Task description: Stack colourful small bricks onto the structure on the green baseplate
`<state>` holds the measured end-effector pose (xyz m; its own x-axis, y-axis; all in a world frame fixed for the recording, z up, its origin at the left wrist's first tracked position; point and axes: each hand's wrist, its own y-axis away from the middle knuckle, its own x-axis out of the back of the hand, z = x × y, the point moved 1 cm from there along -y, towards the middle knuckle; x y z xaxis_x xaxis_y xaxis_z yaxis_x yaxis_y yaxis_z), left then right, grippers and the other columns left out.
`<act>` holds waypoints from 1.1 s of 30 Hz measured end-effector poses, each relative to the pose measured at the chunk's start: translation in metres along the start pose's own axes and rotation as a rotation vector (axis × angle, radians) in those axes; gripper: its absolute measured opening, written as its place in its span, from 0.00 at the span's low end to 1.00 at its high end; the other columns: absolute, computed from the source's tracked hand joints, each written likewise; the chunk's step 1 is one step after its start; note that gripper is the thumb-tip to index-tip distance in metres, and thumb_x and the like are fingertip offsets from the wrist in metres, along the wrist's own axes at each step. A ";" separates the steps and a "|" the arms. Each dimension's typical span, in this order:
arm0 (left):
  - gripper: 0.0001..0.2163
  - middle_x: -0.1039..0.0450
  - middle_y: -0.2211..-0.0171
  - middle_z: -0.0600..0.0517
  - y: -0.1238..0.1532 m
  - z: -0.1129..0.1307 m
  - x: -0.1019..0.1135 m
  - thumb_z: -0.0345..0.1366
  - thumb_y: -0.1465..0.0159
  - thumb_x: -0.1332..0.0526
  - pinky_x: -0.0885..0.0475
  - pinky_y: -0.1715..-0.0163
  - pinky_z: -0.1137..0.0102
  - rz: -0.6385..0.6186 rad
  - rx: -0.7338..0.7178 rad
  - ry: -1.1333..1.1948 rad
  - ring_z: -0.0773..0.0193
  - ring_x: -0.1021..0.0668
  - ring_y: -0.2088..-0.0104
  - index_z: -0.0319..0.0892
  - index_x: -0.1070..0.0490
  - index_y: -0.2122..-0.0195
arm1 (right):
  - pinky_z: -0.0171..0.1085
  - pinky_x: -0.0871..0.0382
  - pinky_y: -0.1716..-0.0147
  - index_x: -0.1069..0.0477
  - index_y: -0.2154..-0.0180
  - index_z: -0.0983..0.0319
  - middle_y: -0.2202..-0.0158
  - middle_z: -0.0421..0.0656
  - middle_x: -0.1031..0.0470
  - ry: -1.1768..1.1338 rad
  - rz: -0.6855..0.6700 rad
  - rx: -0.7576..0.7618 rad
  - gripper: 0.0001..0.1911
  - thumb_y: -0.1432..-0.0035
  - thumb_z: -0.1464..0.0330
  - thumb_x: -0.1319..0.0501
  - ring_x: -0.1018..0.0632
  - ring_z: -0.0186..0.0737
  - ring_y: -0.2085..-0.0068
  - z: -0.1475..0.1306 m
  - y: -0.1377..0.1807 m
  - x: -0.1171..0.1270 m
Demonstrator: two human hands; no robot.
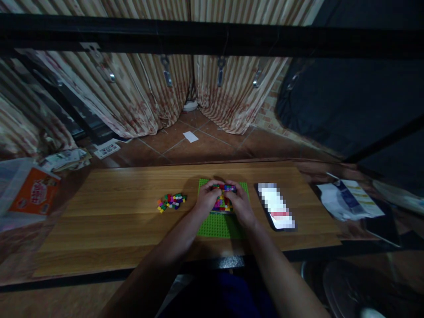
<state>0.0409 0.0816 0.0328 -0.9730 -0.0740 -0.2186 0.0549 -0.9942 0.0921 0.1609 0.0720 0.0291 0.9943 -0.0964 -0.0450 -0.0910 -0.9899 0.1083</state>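
A green studded baseplate (217, 225) lies on the wooden table (126, 212) in front of me. A block of small multicoloured bricks (223, 203) stands on the plate's far half. My left hand (207, 198) is curled against the left side of that block, fingers closed on it. On the block's right side rests my right hand (239, 202), its fingers bent over the top row. A loose pile of coloured bricks (171, 202) sits on the table to the left of the plate, apart from both hands.
A phone (276, 206) lies right of the baseplate. Papers and a dark flat object (351, 201) sit at the table's right end. An orange box (35, 191) stands beyond the left end. Striped curtains (139, 101) and a tiled floor lie behind the table.
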 end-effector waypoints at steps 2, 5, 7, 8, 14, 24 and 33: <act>0.10 0.24 0.72 0.55 0.000 0.000 0.000 0.28 0.54 0.41 0.30 0.63 0.70 -0.002 -0.014 -0.006 0.63 0.25 0.67 0.43 0.23 0.73 | 0.40 0.31 0.61 0.30 0.58 0.56 0.61 0.40 0.24 -0.014 -0.005 -0.009 0.20 0.57 0.63 0.37 0.25 0.41 0.62 0.000 0.000 0.000; 0.10 0.24 0.72 0.55 0.001 0.001 -0.001 0.27 0.54 0.42 0.29 0.63 0.70 0.012 -0.022 -0.027 0.63 0.25 0.67 0.43 0.24 0.73 | 0.39 0.31 0.63 0.29 0.58 0.56 0.63 0.39 0.24 -0.018 -0.007 -0.023 0.20 0.57 0.63 0.37 0.26 0.40 0.64 0.001 0.000 0.000; 0.09 0.24 0.73 0.55 0.000 0.001 -0.003 0.27 0.54 0.42 0.29 0.63 0.70 0.020 -0.035 -0.046 0.64 0.25 0.68 0.43 0.24 0.73 | 0.39 0.30 0.63 0.29 0.58 0.57 0.64 0.38 0.24 -0.029 0.002 -0.024 0.20 0.56 0.64 0.36 0.26 0.39 0.65 0.003 0.000 0.000; 0.09 0.24 0.73 0.55 0.000 0.001 -0.003 0.27 0.54 0.42 0.29 0.63 0.70 0.027 -0.043 -0.052 0.64 0.25 0.68 0.43 0.25 0.74 | 0.39 0.30 0.63 0.29 0.58 0.57 0.64 0.38 0.24 -0.038 0.008 -0.020 0.19 0.56 0.64 0.36 0.26 0.39 0.65 0.003 0.000 0.000; 0.09 0.27 0.76 0.57 -0.001 0.001 -0.005 0.25 0.55 0.43 0.29 0.66 0.72 0.046 -0.040 -0.111 0.65 0.26 0.71 0.43 0.27 0.75 | 0.41 0.29 0.62 0.29 0.56 0.58 0.62 0.41 0.24 -0.010 0.028 -0.027 0.20 0.55 0.65 0.37 0.24 0.41 0.63 0.004 0.001 -0.001; 0.12 0.26 0.63 0.52 0.010 0.000 -0.009 0.27 0.47 0.47 0.29 0.53 0.65 0.063 -0.092 -0.295 0.60 0.25 0.58 0.44 0.30 0.64 | 0.48 0.34 0.46 0.31 0.53 0.56 0.51 0.43 0.25 0.106 -0.003 0.083 0.21 0.51 0.64 0.39 0.26 0.45 0.50 0.005 0.000 0.002; 0.18 0.29 0.53 0.48 0.009 -0.006 -0.008 0.28 0.47 0.48 0.33 0.45 0.59 0.035 -0.115 -0.270 0.57 0.27 0.49 0.43 0.33 0.54 | 0.50 0.39 0.42 0.34 0.47 0.54 0.46 0.44 0.29 0.101 -0.019 0.093 0.25 0.49 0.63 0.40 0.28 0.47 0.45 0.010 0.001 0.001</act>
<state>0.0509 0.0723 0.0297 -0.9936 -0.1008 0.0506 0.0999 -0.9948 -0.0195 0.1612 0.0697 0.0196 0.9960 -0.0710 0.0547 -0.0719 -0.9973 0.0154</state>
